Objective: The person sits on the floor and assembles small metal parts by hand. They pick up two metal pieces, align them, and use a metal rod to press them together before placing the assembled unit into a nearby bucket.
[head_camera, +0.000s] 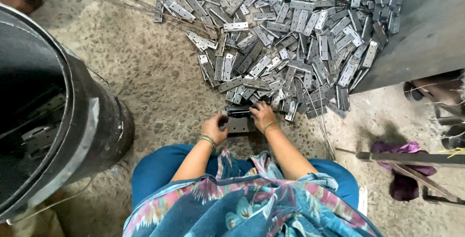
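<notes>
Both hands meet at a small stack of hinges (240, 119) on the floor (160, 87): left hand (214, 128) and right hand (262, 115) fingers curl onto its ends, the big hinge heap (295, 38) just beyond the fingertips.

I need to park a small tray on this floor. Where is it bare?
Bare floor lies between the black drum and the hinge pile. Crowded where the left hand and right hand work at the pile's edge.

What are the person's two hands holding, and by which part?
Left hand and right hand grip a small stack of metal hinges by its two ends.
</notes>
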